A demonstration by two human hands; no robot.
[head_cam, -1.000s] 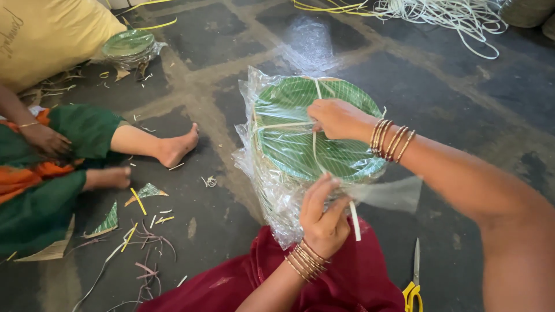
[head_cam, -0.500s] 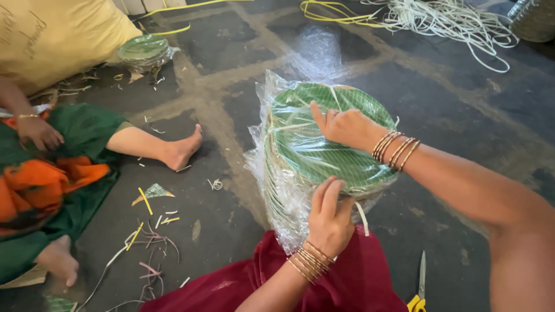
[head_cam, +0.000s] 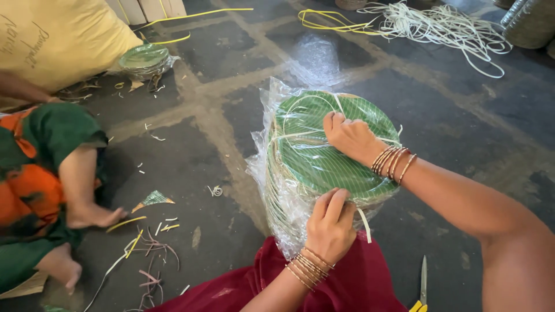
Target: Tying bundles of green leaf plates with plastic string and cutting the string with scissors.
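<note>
Head view: a stack of green leaf plates [head_cam: 324, 156] in clear plastic wrap [head_cam: 272, 190] stands on the floor [head_cam: 219, 144] before the person. At 3 o'clock the right hand [head_cam: 350, 136] presses the top, closed on white strap [head_cam: 300, 136]; at 6 o'clock the left hand [head_cam: 330, 225] pinches the strap's end. A loosened pinch could slacken the tie; a hard pull might tip the stack or tear the wrap.

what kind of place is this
Probably an informal floor workshop packing leaf plates: a plastic-wrapped stack of green plates being tied on a stone floor, loose white cord heaped nearby, and a big yellow sack.
</note>
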